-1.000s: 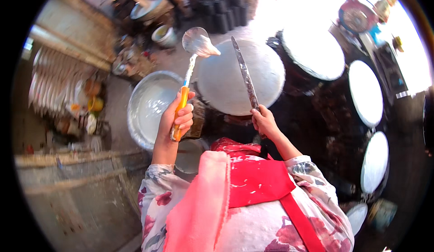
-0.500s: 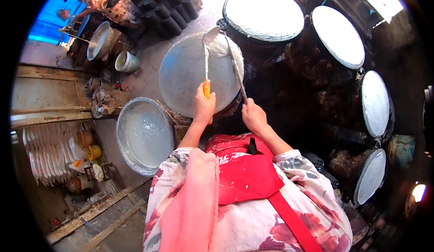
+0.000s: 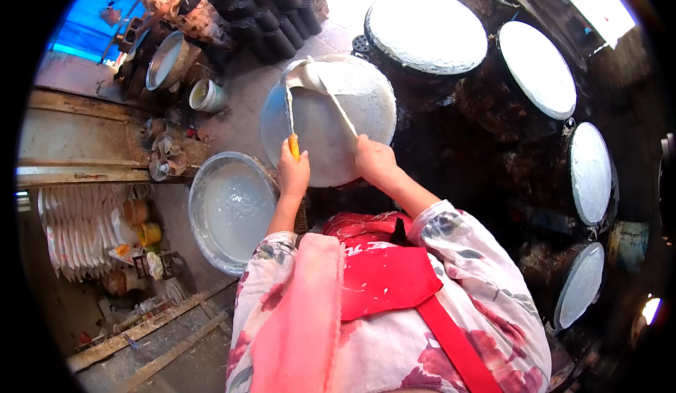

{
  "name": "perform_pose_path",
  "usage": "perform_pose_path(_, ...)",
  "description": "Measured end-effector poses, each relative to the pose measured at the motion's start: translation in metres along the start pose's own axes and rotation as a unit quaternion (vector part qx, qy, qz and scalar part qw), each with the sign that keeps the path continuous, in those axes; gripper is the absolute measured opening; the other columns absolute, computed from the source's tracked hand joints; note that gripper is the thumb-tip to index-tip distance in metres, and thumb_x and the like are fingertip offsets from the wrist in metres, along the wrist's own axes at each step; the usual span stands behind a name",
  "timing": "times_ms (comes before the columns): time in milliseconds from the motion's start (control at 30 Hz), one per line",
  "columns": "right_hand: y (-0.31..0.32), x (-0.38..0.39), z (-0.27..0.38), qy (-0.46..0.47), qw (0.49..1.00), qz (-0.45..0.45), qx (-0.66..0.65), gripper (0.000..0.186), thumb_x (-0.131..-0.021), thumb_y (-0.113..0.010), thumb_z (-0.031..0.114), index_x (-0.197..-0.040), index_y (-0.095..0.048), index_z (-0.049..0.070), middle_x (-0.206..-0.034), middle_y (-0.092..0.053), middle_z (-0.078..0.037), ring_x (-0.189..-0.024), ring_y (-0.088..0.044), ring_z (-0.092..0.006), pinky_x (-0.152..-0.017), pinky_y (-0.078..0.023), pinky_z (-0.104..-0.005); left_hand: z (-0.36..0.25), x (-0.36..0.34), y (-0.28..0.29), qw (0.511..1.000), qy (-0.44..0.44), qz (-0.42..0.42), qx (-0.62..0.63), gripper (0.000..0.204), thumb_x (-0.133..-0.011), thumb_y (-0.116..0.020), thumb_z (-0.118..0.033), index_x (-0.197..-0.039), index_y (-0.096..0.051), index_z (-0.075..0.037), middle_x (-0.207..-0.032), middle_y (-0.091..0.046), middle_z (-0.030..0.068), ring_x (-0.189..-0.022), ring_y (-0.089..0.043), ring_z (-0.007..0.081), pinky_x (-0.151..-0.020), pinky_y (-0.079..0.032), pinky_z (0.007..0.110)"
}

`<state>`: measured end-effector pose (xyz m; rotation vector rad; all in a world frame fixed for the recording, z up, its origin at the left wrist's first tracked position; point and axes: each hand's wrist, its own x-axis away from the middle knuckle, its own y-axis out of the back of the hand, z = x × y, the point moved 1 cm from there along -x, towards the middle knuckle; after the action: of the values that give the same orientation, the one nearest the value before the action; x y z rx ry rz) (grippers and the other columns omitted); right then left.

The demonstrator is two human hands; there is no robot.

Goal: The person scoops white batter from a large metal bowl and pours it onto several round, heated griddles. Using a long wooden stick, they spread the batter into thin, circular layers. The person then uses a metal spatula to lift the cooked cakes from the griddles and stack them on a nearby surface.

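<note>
My left hand point(image 3: 293, 173) is closed round the orange handle of a ladle point(image 3: 289, 111), whose tilted bowl is over the far left part of a round grey griddle point(image 3: 327, 164). My right hand point(image 3: 375, 158) grips a long thin spatula point(image 3: 340, 113) smeared white. The spatula's far end crosses close to the ladle's bowl; whether they touch I cannot tell. White batter point(image 3: 355, 77) lies wet on the far part of the griddle, its near part bare grey. To the left of my left arm stands a wide metal basin point(image 3: 232, 217) of pale batter.
Several round griddles covered in white, one at the far side point(image 3: 429, 34) and one further right point(image 3: 539, 69), curve round my right side. Black perforated cylinders point(image 3: 282, 34) stack at the back. A white bucket point(image 3: 206, 96) and a person point(image 3: 183, 5) are at far left.
The ladle has moved left and the spatula's tip has swung left toward it. White batter now spreads wider over the griddle's far part. My right hand has turned and come a little left.
</note>
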<state>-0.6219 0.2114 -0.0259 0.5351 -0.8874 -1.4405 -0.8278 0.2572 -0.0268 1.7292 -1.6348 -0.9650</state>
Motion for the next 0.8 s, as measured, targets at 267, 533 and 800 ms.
perform_pose_path(267,0.000,-0.010,-0.012,-0.013,0.999,-0.016,-0.045,0.017,-0.084,-0.046,0.012,-0.087,-0.055,-0.003,-0.079,-0.064,-0.024,-0.078,-0.065,-0.0381,-0.069,-0.051,-0.0458,0.008,0.016,0.042,0.995,0.093,0.035,0.031,0.052,-0.080,-0.065,-0.016,-0.127,-0.046,-0.005,-0.111,-0.059,0.0225,-0.102,-0.057,0.0386,-0.086,-0.045,0.043)
perform_pose_path(533,0.047,-0.044,-0.019,0.061,0.993,-0.009,0.100,0.010,-0.079,-0.050,0.007,-0.086,-0.055,0.001,-0.074,-0.066,-0.017,-0.073,-0.066,-0.0334,-0.065,-0.052,-0.0435,0.013,0.046,0.073,0.991,0.121,0.016,0.061,0.049,-0.080,-0.065,-0.014,-0.124,-0.048,0.000,-0.109,-0.059,0.0222,-0.100,-0.058,0.0356,-0.085,-0.045,0.040)
perform_pose_path(800,0.058,-0.057,-0.007,0.149,0.973,0.050,0.167,0.011,-0.080,-0.050,0.007,-0.086,-0.055,0.000,-0.071,-0.065,-0.019,-0.068,-0.066,-0.0342,-0.060,-0.052,-0.0429,0.027,0.081,0.089,0.948,0.248,0.010,0.201,0.040,-0.085,-0.060,-0.010,-0.122,-0.048,-0.003,-0.065,-0.047,-0.0005,-0.043,-0.043,0.0067,-0.037,-0.034,0.022)
